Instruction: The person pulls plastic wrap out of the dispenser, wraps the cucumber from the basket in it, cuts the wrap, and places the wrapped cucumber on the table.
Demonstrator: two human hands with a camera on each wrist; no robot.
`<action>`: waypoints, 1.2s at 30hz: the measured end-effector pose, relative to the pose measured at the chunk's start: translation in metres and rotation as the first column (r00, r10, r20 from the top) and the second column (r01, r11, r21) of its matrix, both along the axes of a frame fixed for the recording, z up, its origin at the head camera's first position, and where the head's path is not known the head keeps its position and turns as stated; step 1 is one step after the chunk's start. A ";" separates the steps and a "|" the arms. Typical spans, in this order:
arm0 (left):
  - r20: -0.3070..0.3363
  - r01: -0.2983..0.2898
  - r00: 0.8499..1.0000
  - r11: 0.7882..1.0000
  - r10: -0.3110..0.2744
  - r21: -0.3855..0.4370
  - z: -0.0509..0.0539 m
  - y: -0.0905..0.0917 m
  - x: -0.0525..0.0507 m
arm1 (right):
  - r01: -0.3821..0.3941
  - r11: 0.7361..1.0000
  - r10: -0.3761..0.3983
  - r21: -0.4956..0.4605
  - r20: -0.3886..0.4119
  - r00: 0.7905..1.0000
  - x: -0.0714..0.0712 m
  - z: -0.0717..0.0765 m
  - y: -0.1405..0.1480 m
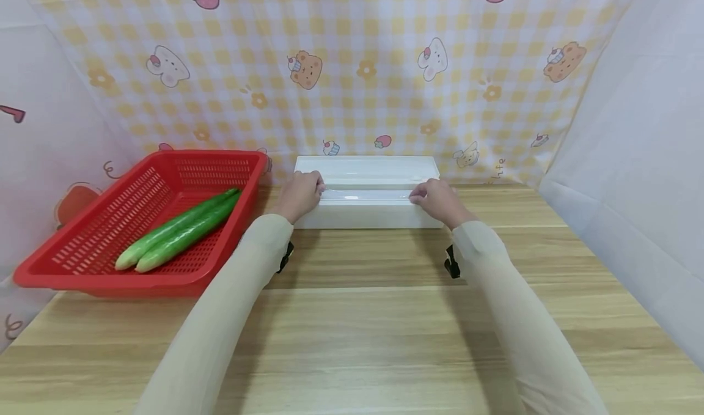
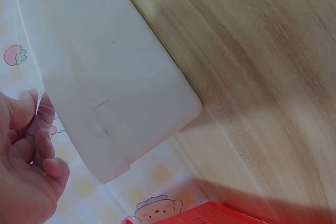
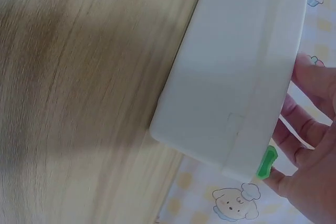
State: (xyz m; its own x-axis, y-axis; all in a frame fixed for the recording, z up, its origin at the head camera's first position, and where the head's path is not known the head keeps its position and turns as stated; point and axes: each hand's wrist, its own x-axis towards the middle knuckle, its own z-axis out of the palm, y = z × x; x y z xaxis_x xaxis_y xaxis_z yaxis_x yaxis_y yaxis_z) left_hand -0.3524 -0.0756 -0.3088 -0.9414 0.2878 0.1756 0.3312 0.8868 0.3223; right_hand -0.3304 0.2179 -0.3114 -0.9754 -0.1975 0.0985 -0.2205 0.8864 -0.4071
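Observation:
A long white cling film dispenser (image 1: 370,217) stands at the back of the table with its lid (image 1: 367,167) raised. Clear cling film (image 1: 363,196) stretches along its opening between both hands. My left hand (image 1: 300,194) pinches the film at the left end; the left wrist view shows thumb and forefinger (image 2: 25,109) on the thin, creased sheet. At the other end, my right hand (image 1: 438,201) pinches the film's right side. From the right wrist, its fingertips are partly hidden behind the dispenser, beside a small green piece (image 3: 268,162) at the box's end.
To the left sits a red plastic basket (image 1: 220,274) holding two green cucumbers (image 1: 184,235). A yellow checked cloth (image 1: 352,97) hangs right behind the dispenser. White sheeting (image 1: 627,128) borders the right side of the wooden table (image 1: 363,341).

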 end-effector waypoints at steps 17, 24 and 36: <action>0.038 0.004 0.999 1.000 -0.004 -0.005 0.007 -0.001 0.004 | 0.066 0.995 -0.065 0.073 -0.009 0.998 -0.004 -0.002 -0.004; 0.071 -0.015 0.997 1.000 0.015 0.002 0.009 0.001 0.005 | 0.083 0.993 -0.080 0.084 -0.032 0.996 -0.004 0.000 -0.009; -0.017 0.022 1.000 1.000 -0.022 -0.012 0.010 0.003 0.006 | 0.110 0.994 -0.110 -0.008 -0.089 0.990 -0.008 0.005 -0.015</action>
State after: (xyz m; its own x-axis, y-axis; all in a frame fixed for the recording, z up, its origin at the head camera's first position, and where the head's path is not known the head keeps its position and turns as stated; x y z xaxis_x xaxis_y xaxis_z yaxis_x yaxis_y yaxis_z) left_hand -0.3468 -0.0724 -0.2988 -0.9317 0.3106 0.1881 0.3561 0.8830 0.3058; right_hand -0.3382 0.2025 -0.3067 -0.9784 -0.0891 0.1867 -0.1574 0.9062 -0.3924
